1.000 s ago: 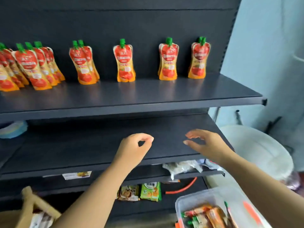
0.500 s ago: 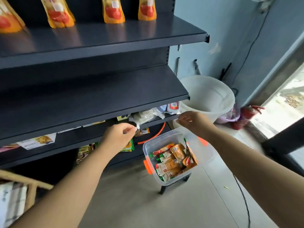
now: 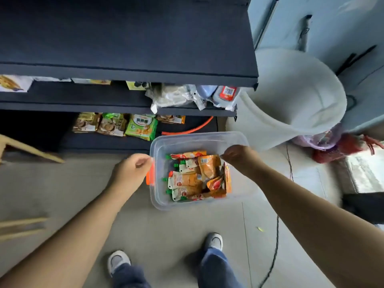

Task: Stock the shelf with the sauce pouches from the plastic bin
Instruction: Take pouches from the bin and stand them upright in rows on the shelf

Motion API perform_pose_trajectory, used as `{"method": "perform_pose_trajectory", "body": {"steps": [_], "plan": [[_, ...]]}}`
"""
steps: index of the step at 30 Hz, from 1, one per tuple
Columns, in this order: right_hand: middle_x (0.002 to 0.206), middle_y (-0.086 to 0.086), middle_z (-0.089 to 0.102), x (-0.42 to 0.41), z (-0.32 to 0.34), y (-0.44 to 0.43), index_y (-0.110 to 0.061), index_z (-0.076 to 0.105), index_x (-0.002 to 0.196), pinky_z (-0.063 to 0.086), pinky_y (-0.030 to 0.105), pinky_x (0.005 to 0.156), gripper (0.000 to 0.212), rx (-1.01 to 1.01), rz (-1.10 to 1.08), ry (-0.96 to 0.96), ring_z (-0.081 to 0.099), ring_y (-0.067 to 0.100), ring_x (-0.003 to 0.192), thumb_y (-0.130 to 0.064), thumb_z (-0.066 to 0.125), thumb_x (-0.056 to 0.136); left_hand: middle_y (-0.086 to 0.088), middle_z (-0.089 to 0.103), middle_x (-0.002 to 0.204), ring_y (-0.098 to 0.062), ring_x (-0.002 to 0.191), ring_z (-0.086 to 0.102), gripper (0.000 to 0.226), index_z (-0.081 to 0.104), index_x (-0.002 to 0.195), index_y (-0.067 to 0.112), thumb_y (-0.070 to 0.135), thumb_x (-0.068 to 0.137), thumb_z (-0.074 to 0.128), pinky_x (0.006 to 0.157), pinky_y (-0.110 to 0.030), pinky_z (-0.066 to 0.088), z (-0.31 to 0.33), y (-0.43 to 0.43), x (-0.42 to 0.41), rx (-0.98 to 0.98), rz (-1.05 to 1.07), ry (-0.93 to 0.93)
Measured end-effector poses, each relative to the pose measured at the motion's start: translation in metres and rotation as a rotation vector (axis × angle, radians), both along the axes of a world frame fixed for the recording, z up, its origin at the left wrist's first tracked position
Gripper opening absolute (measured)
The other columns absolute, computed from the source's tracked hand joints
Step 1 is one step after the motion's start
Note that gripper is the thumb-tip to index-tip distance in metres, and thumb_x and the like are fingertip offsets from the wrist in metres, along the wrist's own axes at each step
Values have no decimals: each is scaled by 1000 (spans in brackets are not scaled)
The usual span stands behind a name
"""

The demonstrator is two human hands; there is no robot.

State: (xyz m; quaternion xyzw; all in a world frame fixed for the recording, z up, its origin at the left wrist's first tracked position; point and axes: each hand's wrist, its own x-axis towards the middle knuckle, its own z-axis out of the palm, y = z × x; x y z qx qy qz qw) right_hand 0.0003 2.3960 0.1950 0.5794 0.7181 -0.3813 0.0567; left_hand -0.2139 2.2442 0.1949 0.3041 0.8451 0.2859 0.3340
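Head view looks steeply down past a dark metal shelving unit (image 3: 128,73), its broad upper boards bare in this frame, to a grey floor (image 3: 166,221). A big white round plastic tub (image 3: 291,96) stands right of the shelving. A clear rectangular plastic bin (image 3: 199,136) sits low in front of the bottom shelf, and the orange sauce pouches with green caps (image 3: 187,180) lie heaped inside it, mostly flat. The left hand (image 3: 132,171) is curled into a loose fist with nothing in it, just beside the bin's left wall. The right hand (image 3: 239,157) hangs over the bin's far right part, fingers bunched downward; motion blur hides whether they pinch anything. A small orange latch (image 3: 150,177) is on the left wall.
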Motion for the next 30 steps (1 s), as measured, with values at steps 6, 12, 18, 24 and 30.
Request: {"method": "perform_pose_trajectory", "body": {"steps": [6,12,18,24,30], "plan": [[112,9,65,9,-110,45,-9,64,106,40,21,66,28,-86,7,-57,56,19,89,-29,61,87,-14,66,103,-32,99,58,35,61,107,6,34,89,51,76,-32,37,-113,3,37,-114,156,48],[126,10,57,-15,-212,63,-12,53,124,37,23,73,42,-81,20,-59,55,25,109,-32,59,88,-26,53,120,-40,111,48,51,46,120,-4,29,84,59,87,-41,38,-202,15,38,-162,318,169],[137,10,45,-30,-272,80,-19,34,139,43,29,80,59,-113,61,-71,50,28,116,-35,59,88,-18,45,136,-38,122,43,67,32,134,5,46,84,52,95,-51,40,-241,26,42,-244,409,283],[119,4,55,-24,-298,78,-15,59,116,50,30,74,43,-75,176,-219,54,23,97,-44,61,83,-13,40,143,-34,129,39,68,28,140,9,44,87,51,97,-47,36,-245,25,46,-214,409,348],[148,5,29,-30,-313,81,-19,27,142,41,40,101,73,-77,97,-104,37,28,130,-39,65,82,-14,40,143,-35,128,40,68,27,142,9,41,87,53,95,-46,37,-243,26,49,-187,403,385]]}}
